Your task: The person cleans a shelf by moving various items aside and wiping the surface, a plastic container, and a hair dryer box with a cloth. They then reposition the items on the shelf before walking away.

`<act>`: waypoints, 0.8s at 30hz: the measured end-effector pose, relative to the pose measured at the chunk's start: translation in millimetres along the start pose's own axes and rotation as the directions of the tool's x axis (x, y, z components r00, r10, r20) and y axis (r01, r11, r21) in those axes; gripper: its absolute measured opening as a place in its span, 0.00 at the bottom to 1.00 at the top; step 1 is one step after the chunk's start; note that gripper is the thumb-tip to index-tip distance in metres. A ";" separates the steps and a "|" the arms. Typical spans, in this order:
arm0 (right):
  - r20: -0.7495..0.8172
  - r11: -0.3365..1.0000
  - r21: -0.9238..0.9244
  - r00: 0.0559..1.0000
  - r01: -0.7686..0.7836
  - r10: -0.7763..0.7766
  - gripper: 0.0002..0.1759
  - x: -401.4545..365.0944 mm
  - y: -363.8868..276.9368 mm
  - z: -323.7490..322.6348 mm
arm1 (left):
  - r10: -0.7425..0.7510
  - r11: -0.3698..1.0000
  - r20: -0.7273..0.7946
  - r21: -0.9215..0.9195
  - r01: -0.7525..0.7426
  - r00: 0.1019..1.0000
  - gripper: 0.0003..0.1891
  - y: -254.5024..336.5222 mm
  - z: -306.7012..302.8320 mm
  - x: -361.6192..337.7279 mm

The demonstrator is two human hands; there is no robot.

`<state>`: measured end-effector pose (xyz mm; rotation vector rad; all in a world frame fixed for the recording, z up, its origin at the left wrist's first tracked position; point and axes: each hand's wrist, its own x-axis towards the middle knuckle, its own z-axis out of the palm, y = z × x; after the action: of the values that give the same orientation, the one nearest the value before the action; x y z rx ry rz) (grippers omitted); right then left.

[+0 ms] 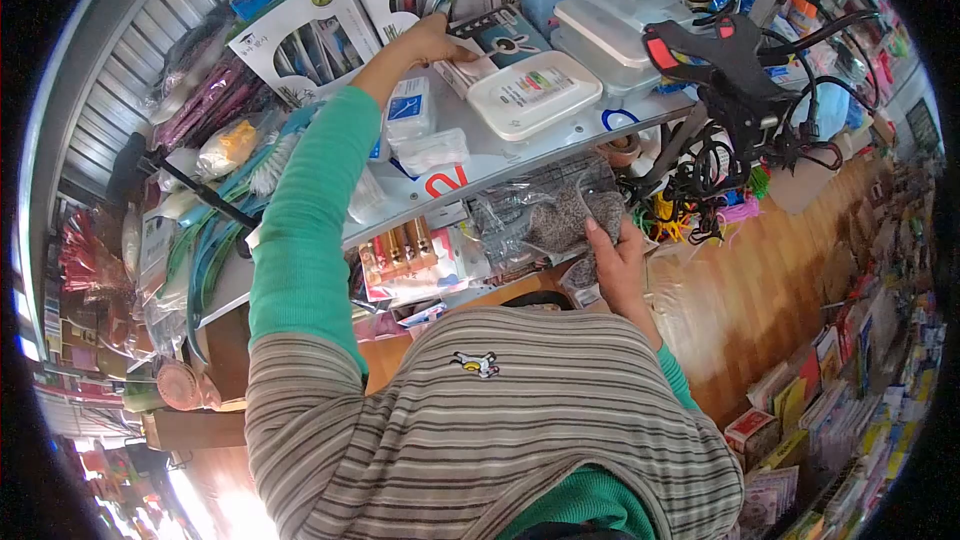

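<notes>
My left hand (435,43) reaches up onto the shelf, its fingers and thumb around the left end of a dark booklet (510,38) with a white figure. Right beside the booklet lies a white-lidded plastic container (534,95). Below my left hand are small clear packs of cotton swabs (408,112). My right hand (620,265) is lower, in front of the shelf edge, with thumb and fingers closed on a grey knitted item (572,218). Clear plastic wrap shows around that item, and some fingers are hidden behind it.
White window boxes (305,48) line the back of the shelf (480,178). Stacked clear containers (610,30) and a black-and-red holder with cables (710,65) are at the right. Plastic-wrapped goods hang at the left. Packaged goods stand on the wooden floor (740,285) at lower right.
</notes>
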<state>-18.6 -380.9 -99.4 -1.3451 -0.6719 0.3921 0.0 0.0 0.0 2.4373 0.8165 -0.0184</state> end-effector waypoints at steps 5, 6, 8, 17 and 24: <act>0.053 0.999 0.031 0.998 0.030 -0.031 0.09 5.7 11.3 6.4 | 0.204 0.972 -0.072 0.133 -0.193 0.976 0.41 33.5 0.2 -26.3; 0.056 0.999 0.032 0.998 0.028 -0.030 0.09 6.9 11.8 8.4 | 0.249 0.964 -0.122 0.129 -0.233 0.961 0.40 29.2 4.2 -23.3; 0.059 0.999 0.032 0.997 0.039 -0.041 0.09 7.9 12.8 12.7 | 0.254 0.966 -0.139 0.090 -0.243 0.957 0.39 20.4 5.1 -15.9; 0.014 0.997 0.039 0.998 0.060 -0.061 0.08 11.2 16.0 12.0 | 0.260 0.885 -0.443 -0.246 -0.396 0.858 0.31 12.2 -60.8 -38.4; -0.039 0.847 -0.347 0.896 0.403 -0.443 0.07 23.8 -4.6 13.5 | 0.156 0.828 -0.617 -0.344 -0.443 0.772 0.20 40.5 -43.7 -91.6</act>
<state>-10.0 -356.8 -88.7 -1.4712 -0.9404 -0.1691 -58.9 -54.4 74.2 2.0635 0.5398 0.9731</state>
